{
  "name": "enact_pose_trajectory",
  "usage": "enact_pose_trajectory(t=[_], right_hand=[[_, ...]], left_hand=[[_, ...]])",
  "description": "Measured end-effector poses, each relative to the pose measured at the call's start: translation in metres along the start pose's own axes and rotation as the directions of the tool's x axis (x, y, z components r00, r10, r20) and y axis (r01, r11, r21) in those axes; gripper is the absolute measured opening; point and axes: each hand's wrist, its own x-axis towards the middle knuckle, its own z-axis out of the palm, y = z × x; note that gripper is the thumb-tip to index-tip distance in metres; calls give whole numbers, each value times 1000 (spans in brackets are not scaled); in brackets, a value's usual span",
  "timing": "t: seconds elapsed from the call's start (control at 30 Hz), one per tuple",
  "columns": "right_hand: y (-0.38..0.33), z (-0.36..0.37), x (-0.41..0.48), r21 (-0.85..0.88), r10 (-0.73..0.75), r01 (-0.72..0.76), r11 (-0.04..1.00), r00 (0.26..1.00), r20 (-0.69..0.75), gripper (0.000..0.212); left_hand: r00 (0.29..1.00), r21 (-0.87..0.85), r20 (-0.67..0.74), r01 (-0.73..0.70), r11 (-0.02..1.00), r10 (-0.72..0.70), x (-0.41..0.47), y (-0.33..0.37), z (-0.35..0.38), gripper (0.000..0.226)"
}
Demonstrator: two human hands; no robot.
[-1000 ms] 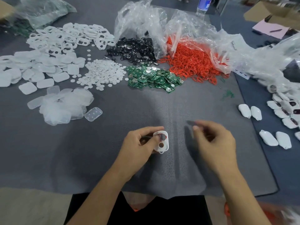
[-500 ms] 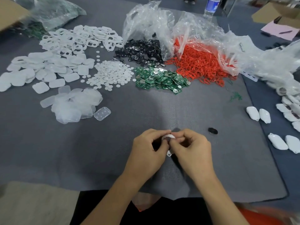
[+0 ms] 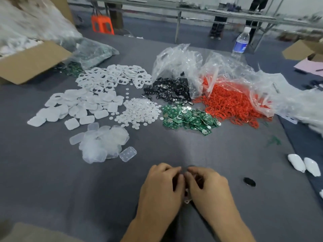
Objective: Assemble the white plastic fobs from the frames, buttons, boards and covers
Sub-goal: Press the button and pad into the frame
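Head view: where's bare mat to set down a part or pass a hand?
Free: mat left of the left hand, below the clear covers; strip between the green boards and the frame that left hand and right hand grip. Crowded: far piles; finished fobs at right edge.

Head view, looking down, hands near

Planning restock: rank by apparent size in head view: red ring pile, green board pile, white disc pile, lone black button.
1. Red ring pile.
2. Green board pile and white disc pile: alike, no ranking.
3. Lone black button, though nearest the camera.
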Motion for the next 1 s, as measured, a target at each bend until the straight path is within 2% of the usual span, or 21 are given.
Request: enact_pose_trajectory(t=[0.2,0.27,0.47,0.6,0.77,0.87,1.0], right_hand=[[-27,7,58,-16,-93,93,996,994,-51,14],[-39,12,85,-24,-134,133,991,989,-59,16],[-63,26,171,-115,-88,82,990,995,-51,19],[-73,33,222,-186,-43,38,982,999,-23,21],[-81,49,269,-436,-33,21,900,999,-20,17],[-82,57,286,-506,-67,57,861,998,-1,19],[-81,64,299,-607,-132,137,783,990,54,29]], left_hand=[[993,-129,-114,25,991,-40,56,-2,-9,14],[991,-157,-124,24,987,-44,84,-3,-8,16],[984,-143,-169,39,989,-63,168,-12,-2,24],[980,-53,-196,35,998,-45,228,-17,1,25],[986,164,-163,63,984,-36,275,-34,10,20],[994,270,-105,55,961,-27,296,-44,14,23],[995,314,-99,13,949,19,308,-52,17,27]])
